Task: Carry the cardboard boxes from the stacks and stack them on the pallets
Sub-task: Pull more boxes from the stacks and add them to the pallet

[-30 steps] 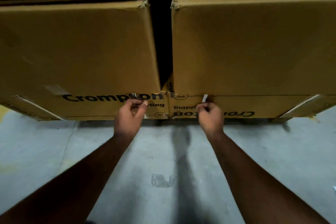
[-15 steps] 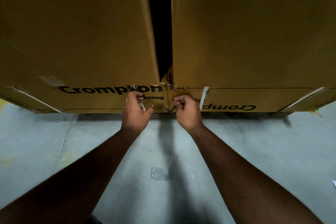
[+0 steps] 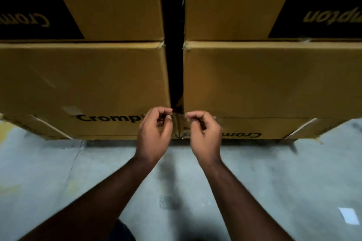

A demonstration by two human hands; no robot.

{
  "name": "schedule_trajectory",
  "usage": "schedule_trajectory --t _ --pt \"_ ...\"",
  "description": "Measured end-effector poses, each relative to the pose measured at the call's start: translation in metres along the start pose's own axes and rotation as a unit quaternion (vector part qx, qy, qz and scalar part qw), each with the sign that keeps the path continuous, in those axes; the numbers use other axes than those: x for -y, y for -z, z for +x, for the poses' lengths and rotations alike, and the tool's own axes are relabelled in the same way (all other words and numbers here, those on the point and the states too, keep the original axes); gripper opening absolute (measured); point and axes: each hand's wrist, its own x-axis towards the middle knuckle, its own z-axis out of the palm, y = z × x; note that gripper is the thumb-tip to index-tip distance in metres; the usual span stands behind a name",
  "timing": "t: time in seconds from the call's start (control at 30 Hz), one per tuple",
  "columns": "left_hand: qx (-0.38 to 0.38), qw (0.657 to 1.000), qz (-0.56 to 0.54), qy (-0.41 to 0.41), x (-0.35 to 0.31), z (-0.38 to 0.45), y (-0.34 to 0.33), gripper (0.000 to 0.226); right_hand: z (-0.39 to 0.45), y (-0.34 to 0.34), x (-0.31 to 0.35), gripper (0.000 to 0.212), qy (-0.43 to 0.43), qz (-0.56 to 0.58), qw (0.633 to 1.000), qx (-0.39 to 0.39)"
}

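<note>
Two stacks of cardboard side by side, a dark gap (image 3: 175, 68) between them, narrowing toward the near edge. Left box (image 3: 84, 84) and right box (image 3: 272, 82) sitting level with each other, more boxes behind them on the far side, each with a black printed patch. No pallet in view, so no telling where these will end up.

Left hand (image 3: 154, 133) raised in front of the left box's near right corner, fingers curled in, thumb and fingertips close together. Right hand (image 3: 205, 133) mirroring it at the right box's near left corner, fingers curled the same way. Pinching something small, tape or a strap end perhaps? Cannot tell; nothing plainly visible between the fingers, and contact with the cardboard unclear too.

Both hands bunched at the gap, probably because those inner corners are the only edges offering purchase with the boxes packed this tight. Neither box lifted or tilted, both flat on their stacks. Carry not yet begun, by the look of it.

Grey concrete floor (image 3: 58, 172) near, a white scrap (image 3: 347, 215) lying far right on it. Risk ahead: a corner-only hold on a wide box, likely to twist.
</note>
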Motion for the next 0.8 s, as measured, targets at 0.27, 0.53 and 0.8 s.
schedule_trajectory --t 0.27,0.53,0.8 --pt "0.022 0.998 -0.051 0.009 -0.062 0.028 -0.036 0.078 0.054 0.128 0.047 0.037 0.053 -0.051 0.972 -0.224" --pt "-0.002 0.995 -0.071 0.063 -0.090 0.051 -0.049 0.032 0.131 0.248 0.054 0.061 -0.108 -0.051 0.925 -0.361" --pt "-0.024 0.993 -0.090 0.071 -0.095 0.046 -0.055 0.038 0.151 0.302 0.026 0.072 -0.164 -0.128 0.926 -0.314"
